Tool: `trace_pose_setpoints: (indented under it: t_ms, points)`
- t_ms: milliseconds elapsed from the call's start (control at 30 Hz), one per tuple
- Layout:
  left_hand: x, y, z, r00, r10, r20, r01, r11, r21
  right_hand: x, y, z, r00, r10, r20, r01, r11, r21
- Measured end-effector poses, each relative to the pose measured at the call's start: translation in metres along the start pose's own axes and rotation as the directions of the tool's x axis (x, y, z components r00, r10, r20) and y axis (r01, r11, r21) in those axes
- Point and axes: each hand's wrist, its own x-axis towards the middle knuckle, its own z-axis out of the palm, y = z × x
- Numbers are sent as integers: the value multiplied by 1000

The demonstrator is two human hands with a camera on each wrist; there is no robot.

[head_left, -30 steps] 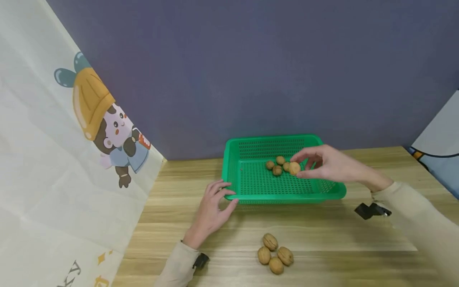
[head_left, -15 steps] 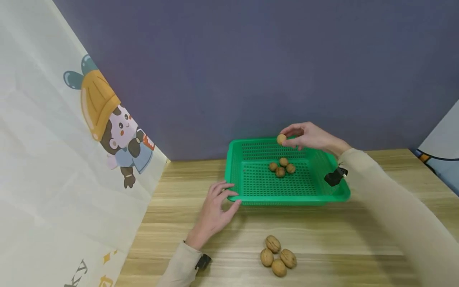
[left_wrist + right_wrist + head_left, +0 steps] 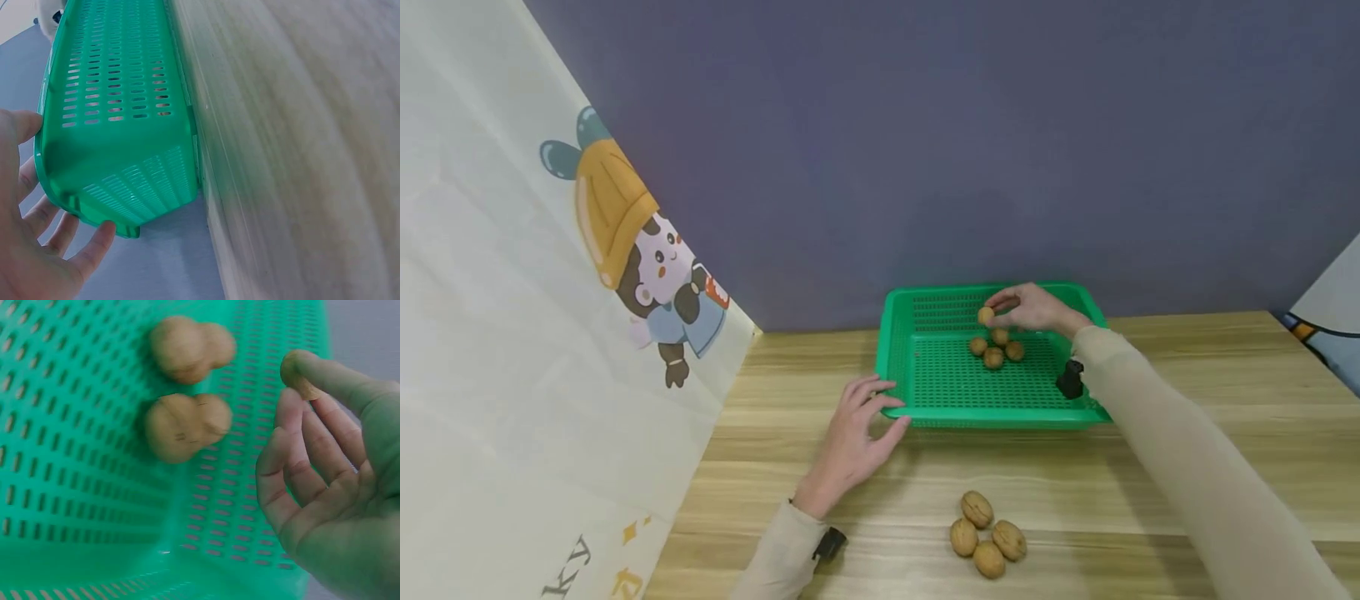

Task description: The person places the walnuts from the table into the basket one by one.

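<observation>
right hand [image 3: 1030, 308], one: pinches a single walnut [image 3: 985, 316] at your fingertips, lowered in the last half second from the back rim to before the basket's [image 3: 992, 414] back wall, which suggests placing is under way, release not yet made. basket walnuts [image 3: 993, 358], four: clustered on the floor, just below and in front of your pinch. left hand [image 3: 848, 442], one: your loosely extended fingers touch the near-left rim; table walnuts [image 3: 988, 559], four, lie grouped nearer you on the wooden table [image 3: 1097, 508].
</observation>
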Motion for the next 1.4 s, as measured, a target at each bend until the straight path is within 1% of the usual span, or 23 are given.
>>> trace_pose_setpoints:
  t_ms: [133, 200, 300, 400, 467, 700, 867, 967, 1100, 1200, 1267, 1400]
  points:
    - [0, -1, 2, 1000, 4, 3, -4, 1000, -10, 4, 14, 11, 1000, 16, 1, -16, 999, -29]
    - [0, -1, 3, 1000, 5, 1, -5, 1000, -10, 7, 20, 16, 1000, 11, -11, -12, 997, -71]
    - [0, -1, 2, 1000, 0, 0, 0, 1000, -2, 11, 24, 21, 1000, 8, -28, -12, 991, -135]
    - [1, -1, 1, 1000, -2, -2, 2, 1000, -7, 14, 24, 24, 999, 6, -41, -13, 983, -181]
    - [2, 0, -1, 1000, 3, -7, -3, 1000, -6, 15, 24, 24, 999, 12, -42, -20, 981, -192]
    - [2, 0, -1, 1000, 9, -12, -9, 1000, 8, 12, 19, 26, 1000, 3, -15, -7, 978, -210]
    - [1, 0, -1, 1000, 1, -1, -1, 1000, 7, 9, 15, 24, 999, -12, -43, 4, 983, -185]
    - [1, 0, -1, 1000, 2, -5, -2, 1000, -2, 6, 7, 21, 998, -36, -57, 26, 985, -171]
    - [1, 0, -1, 1000, 0, -11, 0, 1000, -15, -1, -12, 13, 994, -97, -46, 88, 981, -170]
    - [1, 0, 0, 1000, 2, -9, -2, 1000, -20, -12, -26, 2, 988, -152, -40, 142, 973, -182]
    - [1, -1, 0, 1000, 2, -7, -2, 1000, -22, -22, -33, -6, 983, -177, -45, 166, 968, -189]
    - [2, 0, -1, 1000, -8, -1, 8, 1000, -21, -46, -41, -17, 979, -187, -77, 171, 969, -180]
